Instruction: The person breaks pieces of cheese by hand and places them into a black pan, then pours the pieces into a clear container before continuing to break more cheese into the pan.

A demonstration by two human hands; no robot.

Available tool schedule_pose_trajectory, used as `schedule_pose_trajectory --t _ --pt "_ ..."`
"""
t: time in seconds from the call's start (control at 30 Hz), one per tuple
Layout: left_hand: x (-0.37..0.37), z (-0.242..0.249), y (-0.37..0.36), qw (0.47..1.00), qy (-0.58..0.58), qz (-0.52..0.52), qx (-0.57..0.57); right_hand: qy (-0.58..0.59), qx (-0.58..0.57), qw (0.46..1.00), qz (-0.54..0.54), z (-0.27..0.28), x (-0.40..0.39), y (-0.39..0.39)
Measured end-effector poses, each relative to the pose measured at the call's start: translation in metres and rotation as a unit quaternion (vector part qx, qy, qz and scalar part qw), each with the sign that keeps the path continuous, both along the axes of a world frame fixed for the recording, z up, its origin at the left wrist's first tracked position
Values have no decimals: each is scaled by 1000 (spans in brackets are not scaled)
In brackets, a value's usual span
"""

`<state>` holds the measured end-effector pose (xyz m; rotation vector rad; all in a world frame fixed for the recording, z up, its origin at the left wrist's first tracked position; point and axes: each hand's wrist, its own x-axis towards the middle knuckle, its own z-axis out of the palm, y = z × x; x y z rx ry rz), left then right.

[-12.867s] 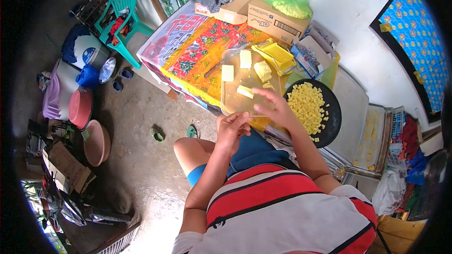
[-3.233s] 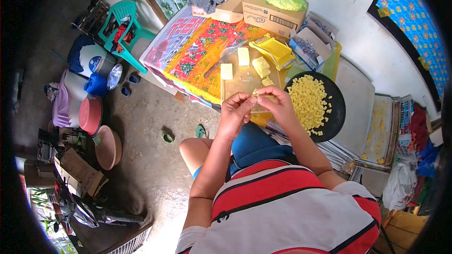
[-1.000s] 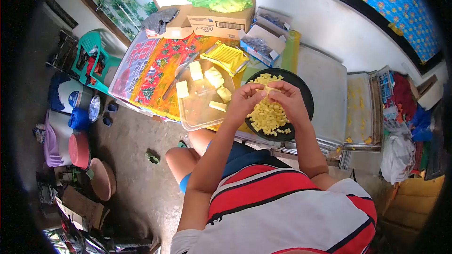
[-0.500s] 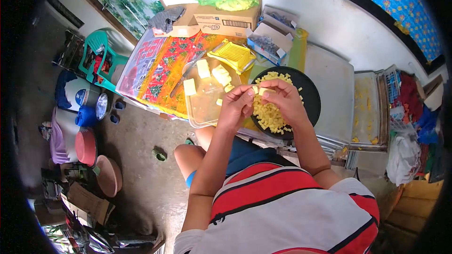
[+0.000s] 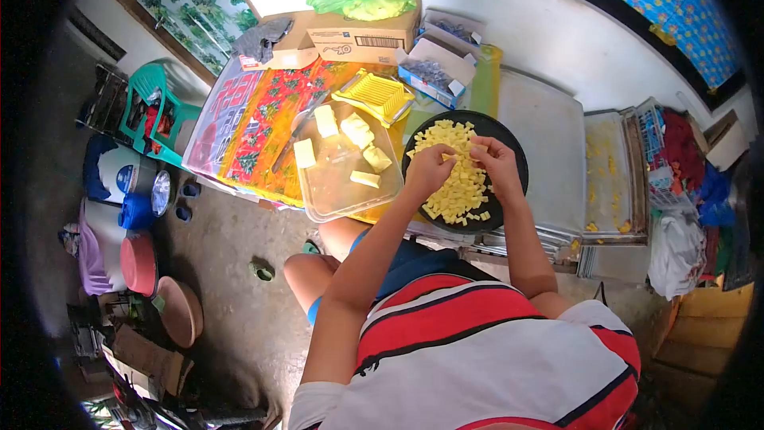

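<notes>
Cloth-covered table [image 5: 278, 111], spreading ahead and to the left of a seated person. At its near right lies a round black pan [image 5: 501, 129], whose heap of cut pieces is directly below both hands. Left of the pan, just beside it, stands a shallow translucent tray [image 5: 330, 183], with a yellow slotted slicer [image 5: 376, 97] at its far edge. The left hand [image 5: 430, 171] and right hand [image 5: 497, 166] face each other above the pan, fingers drawn in narrowly, a small gap between them; whether either pinches a piece cannot be told. Two flat pale-yellow blocks [image 5: 325, 121] and lumpier yellow chunks [image 5: 376, 158] rest in the tray, left of both hands. Nearer the person lies a pale-yellow stick [image 5: 365, 179], its long axis running crosswise, one end toward the pan; the left hand is the nearer to it. Smallest are the yellow cubes [image 5: 458, 199], heaped in the pan, a few strays toward its near rim.
</notes>
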<state>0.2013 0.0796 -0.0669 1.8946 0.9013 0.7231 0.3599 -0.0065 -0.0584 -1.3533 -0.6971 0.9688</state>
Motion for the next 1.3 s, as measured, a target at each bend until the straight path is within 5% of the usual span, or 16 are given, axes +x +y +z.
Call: schedule_pose_trajectory --t 0.1,0.4,0.67,1.1,1.2,1.3 --pt "1 1 4 995 93 -24 16 0 -5 1000 1 4 -8 -6" --pt "-29 59 -13 938 -172 -40 -300 85 43 994 50 41 -30 -4" --pt "-57 83 -25 911 -284 -36 -297 58 130 984 110 81 -59 -4" --pt "-58 88 -32 869 -318 -36 -378 58 111 988 87 92 -63 -17" --pt "-52 87 -31 890 -273 -8 -365 26 108 992 55 82 -49 -16" --pt "-35 32 -18 987 -135 -23 -83 3 95 996 1 66 -34 -10"
